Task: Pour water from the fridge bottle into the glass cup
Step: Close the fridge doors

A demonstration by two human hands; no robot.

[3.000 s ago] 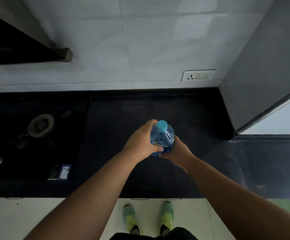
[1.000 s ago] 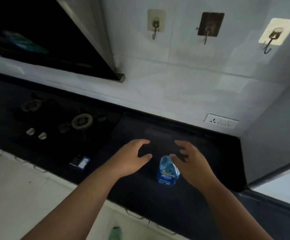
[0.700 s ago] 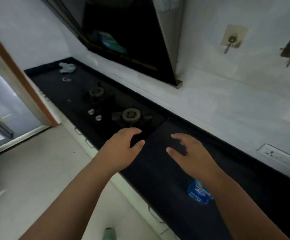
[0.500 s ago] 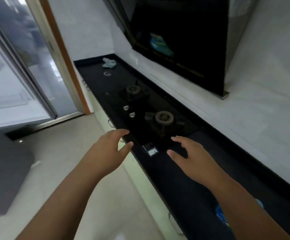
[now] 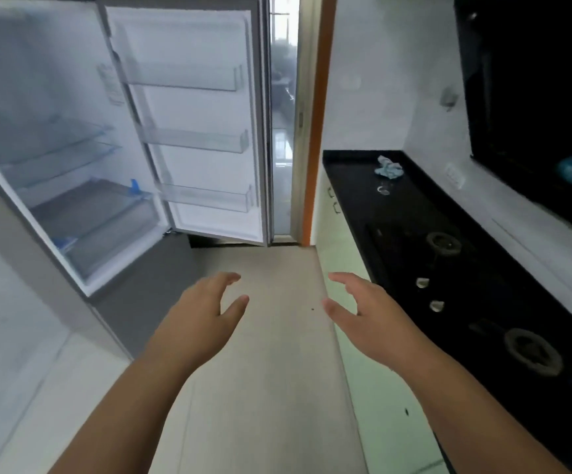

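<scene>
My left hand [image 5: 205,311] and my right hand [image 5: 368,318] hover over the floor, both empty with fingers spread. The water bottle is out of view. A small glass cup [image 5: 383,190] stands far down the black counter [image 5: 356,186], just in front of a crumpled blue cloth [image 5: 388,167]. The fridge [image 5: 72,165] stands open at the left, its door [image 5: 195,124] swung wide with bare shelves.
The black counter carries a gas hob with two burners [image 5: 443,242] [image 5: 532,350] and knobs [image 5: 423,282]. A dark range hood [image 5: 534,97] hangs at upper right. An orange-framed doorway [image 5: 313,131] lies ahead. Pale floor runs between fridge and counter.
Both hands let go of the bottle and left it on the counter. The view swung left from the counter to the open fridge and doorway. Both hands stay empty.
</scene>
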